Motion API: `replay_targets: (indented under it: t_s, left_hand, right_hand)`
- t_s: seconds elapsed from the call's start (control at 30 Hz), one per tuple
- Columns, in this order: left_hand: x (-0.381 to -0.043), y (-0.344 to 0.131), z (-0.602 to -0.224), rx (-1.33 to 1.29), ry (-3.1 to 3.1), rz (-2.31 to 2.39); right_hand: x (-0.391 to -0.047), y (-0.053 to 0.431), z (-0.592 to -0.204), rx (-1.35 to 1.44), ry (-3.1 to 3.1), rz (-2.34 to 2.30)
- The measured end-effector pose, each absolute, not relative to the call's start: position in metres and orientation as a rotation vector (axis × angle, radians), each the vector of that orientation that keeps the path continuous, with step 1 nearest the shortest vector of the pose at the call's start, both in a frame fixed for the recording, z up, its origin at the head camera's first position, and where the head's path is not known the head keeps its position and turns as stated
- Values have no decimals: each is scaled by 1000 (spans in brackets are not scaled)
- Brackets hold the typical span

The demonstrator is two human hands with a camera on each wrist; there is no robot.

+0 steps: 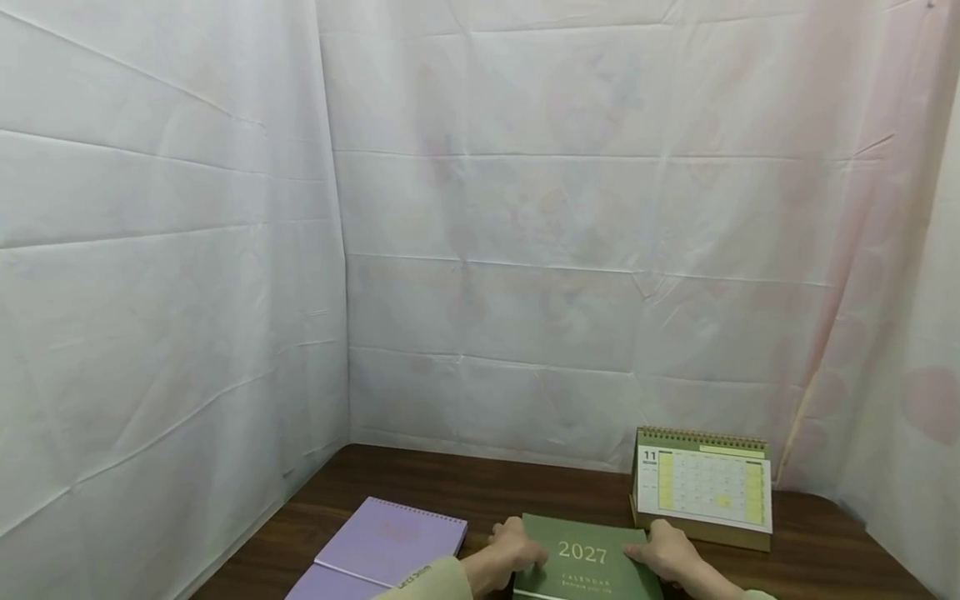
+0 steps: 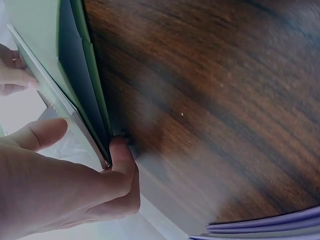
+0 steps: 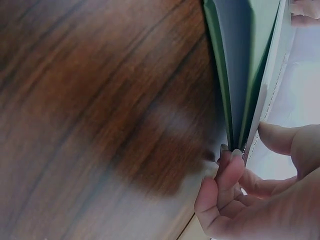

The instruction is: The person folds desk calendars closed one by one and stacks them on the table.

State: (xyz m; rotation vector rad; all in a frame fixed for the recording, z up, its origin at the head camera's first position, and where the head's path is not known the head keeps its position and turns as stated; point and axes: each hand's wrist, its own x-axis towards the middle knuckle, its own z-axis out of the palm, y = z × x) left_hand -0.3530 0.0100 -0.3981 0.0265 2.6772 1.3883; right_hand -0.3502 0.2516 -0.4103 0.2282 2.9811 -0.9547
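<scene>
A green desk calendar (image 1: 592, 557) with "2027" in gold on its cover lies at the front of the table, between both hands. My left hand (image 1: 513, 552) grips its left edge, thumb on the cover and fingers beneath, as the left wrist view shows along the folded stand (image 2: 82, 70). On the opposite edge, my right hand (image 1: 670, 550) pinches the calendar near its spiral-bound end; in the right wrist view the fingertips (image 3: 232, 167) curl under the binding. The calendar's lower part runs out of the head view.
Left of the green calendar lies a purple spiral calendar (image 1: 397, 537), closed. At the back right a standing desk calendar (image 1: 705, 487) shows a page marked 11. Dark wooden table (image 1: 480, 479) meets pale curtains (image 1: 495, 317) behind and at the sides.
</scene>
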Motion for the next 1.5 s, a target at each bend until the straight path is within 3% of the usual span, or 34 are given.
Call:
replay_targets:
  t_s: [0.5,0.73,0.87,1.13,1.5]
  left_hand:
    - [-355,11,-400,98,2743,1361]
    - [-359,15,-411,685,3038,914]
    - [-358,19,-411,884,2981,666]
    - [-360,27,-427,1088,2765,403]
    - [-361,28,-438,1110,2698,326]
  right_hand:
    - [-339,247,-407,132,3086,-898]
    - [-322,233,-409,-295,3290,-590]
    - [-303,222,-428,-500,3326,-418]
    - [-303,218,-494,-790,3837,512]
    - [-309,217,-519,-726,3927,473]
